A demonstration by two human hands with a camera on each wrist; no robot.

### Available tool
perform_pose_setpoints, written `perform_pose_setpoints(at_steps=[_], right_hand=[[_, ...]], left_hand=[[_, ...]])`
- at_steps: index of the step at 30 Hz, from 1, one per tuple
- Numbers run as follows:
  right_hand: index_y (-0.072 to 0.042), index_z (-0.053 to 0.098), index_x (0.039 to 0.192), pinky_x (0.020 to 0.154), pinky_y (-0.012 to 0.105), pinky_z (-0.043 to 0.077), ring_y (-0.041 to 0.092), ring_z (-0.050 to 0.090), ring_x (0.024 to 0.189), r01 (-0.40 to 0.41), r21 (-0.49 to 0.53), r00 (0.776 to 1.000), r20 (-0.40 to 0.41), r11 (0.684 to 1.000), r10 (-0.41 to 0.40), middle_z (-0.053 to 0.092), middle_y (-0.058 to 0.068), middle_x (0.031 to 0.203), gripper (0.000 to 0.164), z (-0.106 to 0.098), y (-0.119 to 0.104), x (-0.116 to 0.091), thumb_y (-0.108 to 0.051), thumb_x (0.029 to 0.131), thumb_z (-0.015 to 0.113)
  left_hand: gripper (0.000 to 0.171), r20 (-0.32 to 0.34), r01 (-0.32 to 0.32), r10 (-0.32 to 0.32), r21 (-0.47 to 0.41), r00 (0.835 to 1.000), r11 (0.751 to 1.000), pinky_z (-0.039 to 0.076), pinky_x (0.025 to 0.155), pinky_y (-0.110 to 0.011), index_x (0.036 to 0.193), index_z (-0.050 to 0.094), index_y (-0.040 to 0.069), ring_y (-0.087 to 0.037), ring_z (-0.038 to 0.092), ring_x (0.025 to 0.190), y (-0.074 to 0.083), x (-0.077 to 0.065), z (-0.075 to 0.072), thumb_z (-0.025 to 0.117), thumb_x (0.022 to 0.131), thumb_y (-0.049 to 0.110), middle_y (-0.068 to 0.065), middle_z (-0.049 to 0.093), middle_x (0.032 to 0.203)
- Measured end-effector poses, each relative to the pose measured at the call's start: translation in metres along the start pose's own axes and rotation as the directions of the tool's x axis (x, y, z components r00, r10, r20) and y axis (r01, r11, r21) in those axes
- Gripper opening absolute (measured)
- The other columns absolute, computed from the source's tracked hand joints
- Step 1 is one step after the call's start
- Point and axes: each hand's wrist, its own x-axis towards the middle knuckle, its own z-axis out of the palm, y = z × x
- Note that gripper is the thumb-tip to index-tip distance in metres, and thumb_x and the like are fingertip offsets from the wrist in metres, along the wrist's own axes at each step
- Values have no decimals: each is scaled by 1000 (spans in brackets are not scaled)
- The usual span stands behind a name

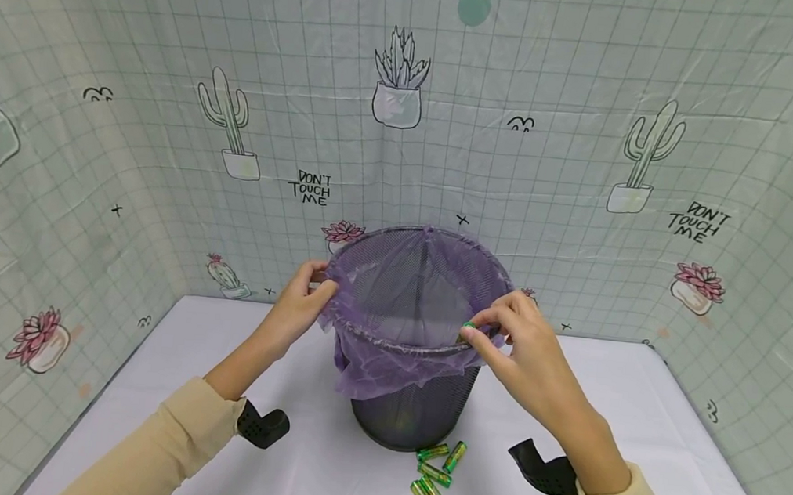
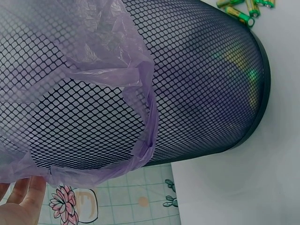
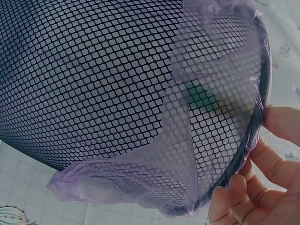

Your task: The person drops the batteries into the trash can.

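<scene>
A black mesh wastebasket [image 1: 417,410] stands upright, lined with a thin purple bin bag [image 1: 385,372] folded over its rim. My left hand [image 1: 299,306] holds the rim and bag at the left side, thumb on top; in the left wrist view only some fingers [image 2: 35,194] show. At the right front of the rim, my right hand [image 1: 522,345] pinches a green battery [image 1: 466,329] between thumb and fingertips. Through the mesh, the right wrist view shows this battery [image 3: 206,97] on the inner side of the rim, blurred by the bag.
Several green and gold batteries [image 1: 434,473] lie on the white tabletop [image 1: 279,457] just in front of the basket. Blurred green and yellow shapes [image 2: 253,75] show through the mesh near its bottom. A cactus-print cloth [image 1: 446,165] hangs behind and at both sides.
</scene>
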Motion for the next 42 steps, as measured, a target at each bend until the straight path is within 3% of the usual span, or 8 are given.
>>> perform_pose_setpoints(at_steps=[11,18,24,32,42], right_hand=[[-9,64,99,68,23,41,12,47,76,3,24,1000,-29,1000,-2,50,2,93,13,0,2,-3,-11,86,65],[-3,54,111,67,20,41,11,42,79,-84,61,995,-42,995,86,49,5,96,26,-2,8,-14,-14,88,63],[-3,54,107,68,16,41,7,43,80,-139,83,988,-54,987,144,49,1,93,23,0,17,-27,-16,90,60],[-11,60,97,69,19,44,2,46,76,-196,66,979,-41,978,199,54,-7,87,9,14,31,-49,-17,89,61],[-14,64,94,70,23,47,1,48,77,-326,90,945,69,941,321,58,-8,89,9,37,47,-74,-21,88,62]], left_hand=[[52,0,3,-3,-2,1000,1000,40,95,-42,141,28,1,-31,47,116,1,-1,0,41,94,20,-19,38,137],[52,2,5,-5,-7,1000,1000,40,97,-43,141,28,1,-31,46,117,2,-2,0,41,94,20,-20,38,137],[52,-1,4,-4,-7,1000,1000,40,96,-43,140,29,1,-31,46,116,3,-3,-1,41,93,20,-19,39,136],[51,-8,-5,5,-7,1000,1000,39,97,-44,139,30,1,-32,46,117,2,-1,0,42,93,19,-20,39,136],[51,-6,8,-8,5,1000,1000,39,98,-45,140,30,2,-32,46,118,1,-1,0,41,93,20,-20,39,136]])
